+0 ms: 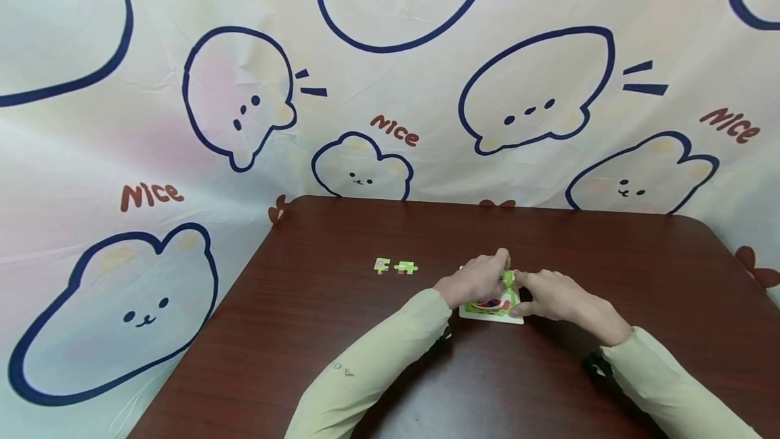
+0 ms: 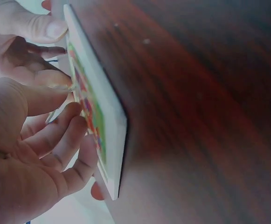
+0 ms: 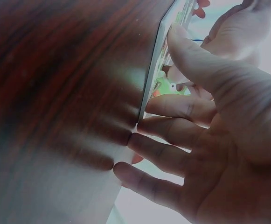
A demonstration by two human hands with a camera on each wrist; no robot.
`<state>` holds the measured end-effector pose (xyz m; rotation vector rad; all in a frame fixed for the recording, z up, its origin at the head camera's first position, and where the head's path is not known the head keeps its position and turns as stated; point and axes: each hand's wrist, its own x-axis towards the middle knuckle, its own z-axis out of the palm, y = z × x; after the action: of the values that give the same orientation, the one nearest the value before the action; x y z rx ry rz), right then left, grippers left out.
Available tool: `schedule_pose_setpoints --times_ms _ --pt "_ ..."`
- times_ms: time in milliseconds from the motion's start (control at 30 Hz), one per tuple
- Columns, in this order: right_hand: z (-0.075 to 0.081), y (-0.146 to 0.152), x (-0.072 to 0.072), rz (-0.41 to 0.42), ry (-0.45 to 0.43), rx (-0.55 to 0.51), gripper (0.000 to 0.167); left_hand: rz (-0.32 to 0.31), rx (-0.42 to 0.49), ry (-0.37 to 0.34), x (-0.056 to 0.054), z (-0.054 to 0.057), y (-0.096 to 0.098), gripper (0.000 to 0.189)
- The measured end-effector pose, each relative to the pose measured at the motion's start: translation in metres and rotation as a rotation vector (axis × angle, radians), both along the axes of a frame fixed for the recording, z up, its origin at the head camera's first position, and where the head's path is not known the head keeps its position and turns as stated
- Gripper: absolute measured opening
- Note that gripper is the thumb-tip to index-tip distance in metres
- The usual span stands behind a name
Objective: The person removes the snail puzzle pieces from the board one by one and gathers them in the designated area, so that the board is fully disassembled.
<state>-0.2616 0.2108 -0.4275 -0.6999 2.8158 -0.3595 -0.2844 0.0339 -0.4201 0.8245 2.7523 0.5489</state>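
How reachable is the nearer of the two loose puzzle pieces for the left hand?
Likely yes. The nearer piece lies left of the left hand, with bare tabletop in between. The hand is busy at the puzzle board, so it would probably have to leave that first.

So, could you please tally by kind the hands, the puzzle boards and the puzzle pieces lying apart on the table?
Hands: 2 (left hand, right hand)
Puzzle boards: 1
Puzzle pieces lying apart: 2
Total: 5
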Motion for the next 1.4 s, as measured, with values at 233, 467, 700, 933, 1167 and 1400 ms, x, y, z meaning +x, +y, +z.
schedule_pose_setpoints --times_ms 233,467,700,933,1167,1400 --pt "0.002 -0.001 0.001 -0.001 0.002 0.009 0.057 0.014 0.014 0.027 -0.002 0.000 -0.002 0.022" --pt "0.001 0.000 0.001 -0.004 0.007 0.004 0.052 0.034 -0.008 0.051 -0.005 0.002 -0.002 0.022" --pt "0.002 0.000 0.001 -0.001 0.007 0.002 0.056 0.050 0.048 0.020 -0.008 0.005 -0.009 0.019" --pt "0.001 0.000 0.000 0.009 0.007 0.003 0.043 0.042 0.068 0.005 -0.013 0.015 -0.025 0.019" --pt "0.001 -0.002 -0.001 -0.006 -0.006 0.002 0.045 0.045 0.076 0.001 -0.019 0.026 -0.048 0.020" --pt "0.000 -0.001 0.000 -0.018 -0.006 0.009 0.044 0.063 0.058 -0.011 -0.026 0.031 -0.069 0.019"
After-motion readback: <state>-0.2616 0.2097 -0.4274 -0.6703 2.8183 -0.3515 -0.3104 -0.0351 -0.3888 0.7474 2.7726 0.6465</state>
